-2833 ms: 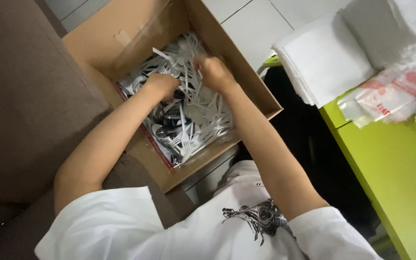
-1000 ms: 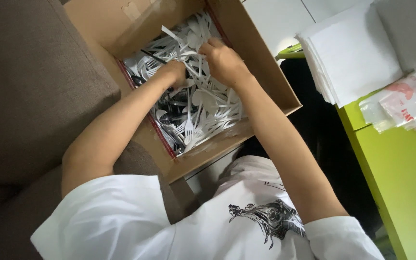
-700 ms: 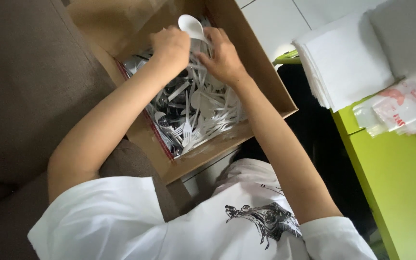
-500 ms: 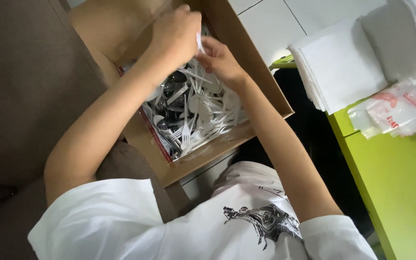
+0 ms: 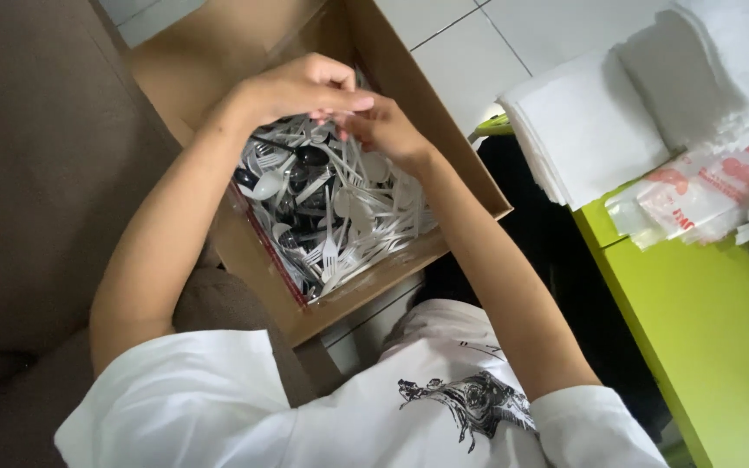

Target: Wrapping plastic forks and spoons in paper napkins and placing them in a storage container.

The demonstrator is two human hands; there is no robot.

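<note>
An open cardboard box stands on a brown seat and holds a heap of white plastic spoons and forks over dark wrapping. Both my hands hover over the heap at the box's far end. My left hand has its fingers pinched together, the tips meeting my right hand; what it pinches is hidden. My right hand is curled, with white cutlery handles sticking out beneath it.
A brown sofa fills the left side. On the right a lime-green table carries a stack of white napkins and clear plastic bags with red print. White floor tiles lie beyond the box.
My left hand rose out of the heap with a white spoon, then came back down to meet my right hand. The view shifted slightly.
</note>
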